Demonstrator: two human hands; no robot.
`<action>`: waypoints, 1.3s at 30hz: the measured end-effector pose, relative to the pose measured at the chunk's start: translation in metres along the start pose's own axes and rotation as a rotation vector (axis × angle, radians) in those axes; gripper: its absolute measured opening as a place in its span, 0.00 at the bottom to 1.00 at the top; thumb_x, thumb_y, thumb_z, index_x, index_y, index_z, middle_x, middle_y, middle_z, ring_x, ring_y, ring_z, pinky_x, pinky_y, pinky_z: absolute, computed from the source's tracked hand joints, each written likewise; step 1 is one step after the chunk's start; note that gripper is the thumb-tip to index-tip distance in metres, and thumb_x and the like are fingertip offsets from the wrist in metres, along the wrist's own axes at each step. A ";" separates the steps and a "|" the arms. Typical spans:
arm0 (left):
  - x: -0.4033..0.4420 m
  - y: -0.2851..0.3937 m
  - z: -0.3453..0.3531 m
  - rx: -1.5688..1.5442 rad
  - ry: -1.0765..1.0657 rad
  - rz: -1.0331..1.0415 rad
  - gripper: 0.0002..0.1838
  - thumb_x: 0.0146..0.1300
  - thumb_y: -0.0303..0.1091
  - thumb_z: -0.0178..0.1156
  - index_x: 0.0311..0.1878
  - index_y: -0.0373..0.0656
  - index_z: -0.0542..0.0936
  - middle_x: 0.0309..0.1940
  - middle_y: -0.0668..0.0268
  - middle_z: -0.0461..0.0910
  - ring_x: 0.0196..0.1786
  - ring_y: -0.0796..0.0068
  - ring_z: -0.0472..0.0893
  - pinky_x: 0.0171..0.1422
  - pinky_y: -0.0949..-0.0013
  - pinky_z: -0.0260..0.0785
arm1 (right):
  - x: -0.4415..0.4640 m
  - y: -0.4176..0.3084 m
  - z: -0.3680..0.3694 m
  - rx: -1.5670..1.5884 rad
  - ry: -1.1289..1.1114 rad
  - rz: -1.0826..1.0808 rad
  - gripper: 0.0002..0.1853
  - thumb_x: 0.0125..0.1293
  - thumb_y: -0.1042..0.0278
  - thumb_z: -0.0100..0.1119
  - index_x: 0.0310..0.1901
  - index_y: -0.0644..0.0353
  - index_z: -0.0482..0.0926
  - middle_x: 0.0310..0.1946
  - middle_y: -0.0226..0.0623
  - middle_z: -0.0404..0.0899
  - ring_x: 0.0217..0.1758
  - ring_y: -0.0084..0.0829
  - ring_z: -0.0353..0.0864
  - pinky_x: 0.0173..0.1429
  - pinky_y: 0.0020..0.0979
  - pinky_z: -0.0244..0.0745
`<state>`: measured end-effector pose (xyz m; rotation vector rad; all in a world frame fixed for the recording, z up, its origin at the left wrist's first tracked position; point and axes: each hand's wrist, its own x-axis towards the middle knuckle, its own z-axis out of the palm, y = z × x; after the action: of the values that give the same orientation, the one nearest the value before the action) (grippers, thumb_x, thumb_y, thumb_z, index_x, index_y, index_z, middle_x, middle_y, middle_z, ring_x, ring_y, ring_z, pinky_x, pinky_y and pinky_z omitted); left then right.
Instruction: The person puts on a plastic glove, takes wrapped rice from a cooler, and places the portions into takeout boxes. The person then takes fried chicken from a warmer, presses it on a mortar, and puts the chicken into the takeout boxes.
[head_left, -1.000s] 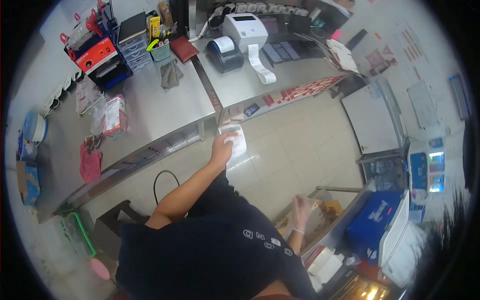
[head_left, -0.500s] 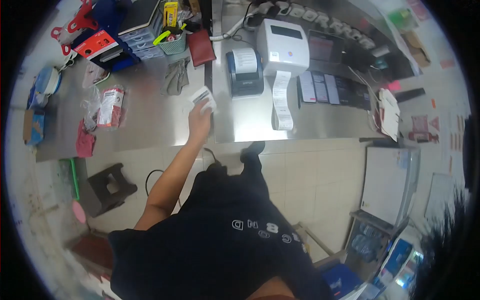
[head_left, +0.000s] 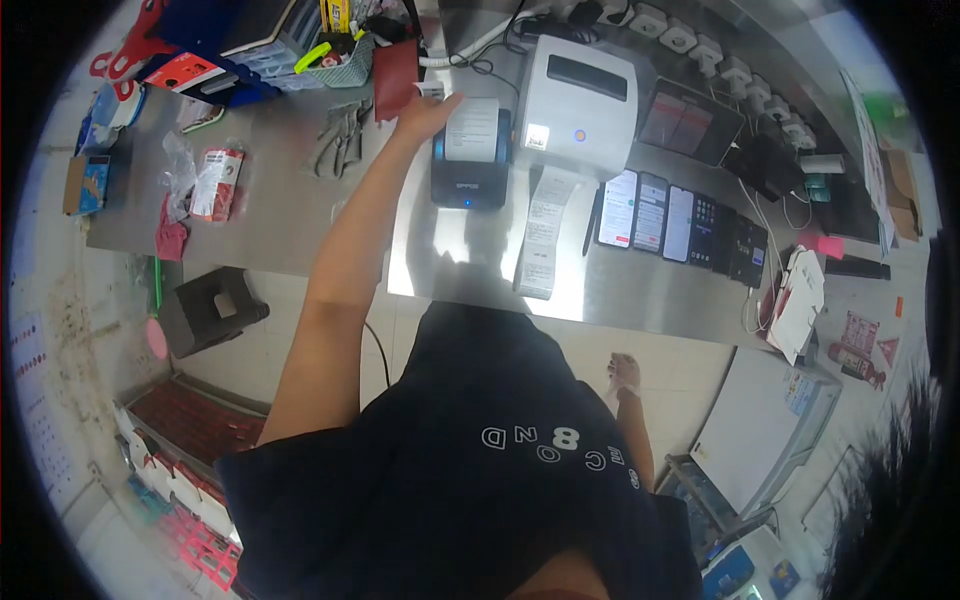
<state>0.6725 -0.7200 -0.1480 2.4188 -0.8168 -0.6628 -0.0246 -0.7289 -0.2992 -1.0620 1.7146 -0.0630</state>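
My left hand reaches to the back of the counter, between a dark red pouch and a small blue-black receipt printer. Its fingers are closed on a small white printed slip, mostly hidden by the hand. Printed paper lies over the top of that printer, close to my thumb. Low beside my body on the right is my right hand, away from the counter. It looks pale and blurred, and how its fingers are set does not show clearly.
A larger white label printer has a long printed strip trailing toward the counter's front edge. Several phones lie in a row to the right. Grey gloves and a red-white packet lie left. A dark stool stands below.
My left hand has moved from the counter's front up to the back beside the receipt printer, with the white slip. My right hand has come into view. The camera view has shifted.
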 end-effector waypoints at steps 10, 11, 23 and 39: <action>0.032 -0.004 0.002 -0.650 -0.247 -0.055 0.22 0.51 0.39 0.74 0.46 0.32 0.86 0.46 0.58 0.85 0.51 0.70 0.81 0.59 0.69 0.69 | -0.035 0.032 0.030 -0.060 -0.200 -0.029 0.21 0.65 0.58 0.62 0.53 0.66 0.77 0.41 0.42 0.81 0.39 0.32 0.81 0.43 0.32 0.76; 0.030 0.000 -0.003 -0.817 -0.270 -0.040 0.20 0.51 0.35 0.73 0.46 0.33 0.86 0.47 0.59 0.85 0.53 0.69 0.81 0.61 0.69 0.68 | -0.039 0.044 0.031 -0.302 -0.215 -0.238 0.22 0.65 0.58 0.62 0.54 0.68 0.77 0.43 0.44 0.82 0.41 0.32 0.82 0.45 0.31 0.77; 0.051 0.006 0.003 0.052 -0.216 -0.057 0.37 0.52 0.61 0.69 0.48 0.30 0.85 0.46 0.49 0.85 0.49 0.59 0.85 0.58 0.61 0.73 | -0.089 -0.037 0.061 0.070 0.060 0.214 0.19 0.66 0.59 0.60 0.51 0.64 0.78 0.39 0.38 0.82 0.39 0.29 0.82 0.42 0.31 0.76; 0.045 0.018 -0.026 -1.005 -0.318 0.072 0.10 0.59 0.35 0.71 0.40 0.40 0.85 0.38 0.67 0.86 0.42 0.79 0.81 0.53 0.75 0.67 | -0.091 -0.040 0.084 -0.031 0.003 0.211 0.18 0.65 0.56 0.61 0.49 0.60 0.80 0.36 0.33 0.82 0.36 0.27 0.81 0.36 0.29 0.72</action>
<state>0.7116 -0.7547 -0.1306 1.3889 -0.4870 -1.1119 0.0693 -0.6551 -0.2471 -0.8981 1.8261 0.0958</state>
